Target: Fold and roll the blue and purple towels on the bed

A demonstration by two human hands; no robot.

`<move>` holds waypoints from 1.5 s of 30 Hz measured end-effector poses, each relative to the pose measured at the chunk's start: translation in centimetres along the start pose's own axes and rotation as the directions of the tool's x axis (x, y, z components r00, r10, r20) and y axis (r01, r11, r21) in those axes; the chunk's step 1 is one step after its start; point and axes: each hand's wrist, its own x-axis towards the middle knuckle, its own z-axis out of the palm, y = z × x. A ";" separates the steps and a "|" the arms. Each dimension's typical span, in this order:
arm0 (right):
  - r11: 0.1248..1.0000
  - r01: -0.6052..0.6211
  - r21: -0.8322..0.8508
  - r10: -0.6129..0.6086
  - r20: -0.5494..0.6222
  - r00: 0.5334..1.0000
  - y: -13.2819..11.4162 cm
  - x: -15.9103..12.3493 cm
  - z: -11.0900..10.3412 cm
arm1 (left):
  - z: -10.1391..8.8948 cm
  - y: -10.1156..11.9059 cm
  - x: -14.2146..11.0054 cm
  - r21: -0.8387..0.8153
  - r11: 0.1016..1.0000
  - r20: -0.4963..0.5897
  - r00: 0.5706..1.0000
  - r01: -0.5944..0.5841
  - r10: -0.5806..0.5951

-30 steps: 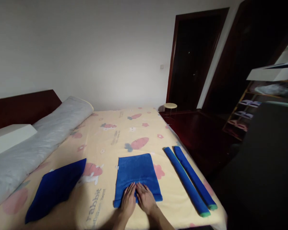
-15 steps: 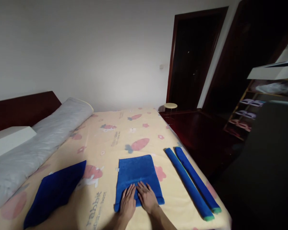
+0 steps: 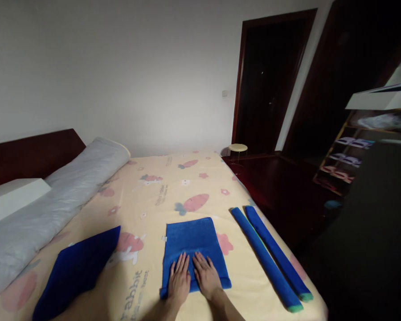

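A blue towel [image 3: 191, 234] lies flat on the bed, its near edge turned over into a narrow roll or fold. My left hand [image 3: 179, 277] rests palm down on the near left part of it, fingers stretched forward. Beside it, my right hand [image 3: 205, 274] presses flat on the near right part, fingers also extended. To the right lie two rolled blue towels [image 3: 265, 258] [image 3: 278, 252], long and side by side, with green ends. Another blue towel [image 3: 78, 269] is spread at the left, partly in shadow.
The bed [image 3: 147, 240] has a yellow sheet with carrot and rabbit prints. A grey rolled quilt [image 3: 76, 180] and a white box [image 3: 16, 196] lie along the headboard [image 3: 36, 151]. A stool [image 3: 238, 147] stands beyond the bed, a shoe rack [image 3: 342, 156] at the right.
My hands have shifted slightly apart on the towel, still flat. The view has moved a little; the towels lie as before.
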 end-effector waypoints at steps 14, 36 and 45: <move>0.993 0.120 0.020 -0.120 0.019 0.993 0.1 0.8 0.1 | 0.5 0.5 0.9 0.037 0.998 -0.079 0.996 -0.049 0.052; 0.994 0.014 -0.108 -0.054 -0.378 0.924 3.1 -9.4 -0.9 | 0.7 -2.2 -9.2 0.001 1.000 -0.310 0.950 0.025 -0.024; 0.988 -0.014 -0.156 -0.051 -0.405 0.913 3.5 -9.0 -2.6 | -3.6 -2.0 -7.6 -0.178 0.968 -0.184 0.960 0.177 -0.210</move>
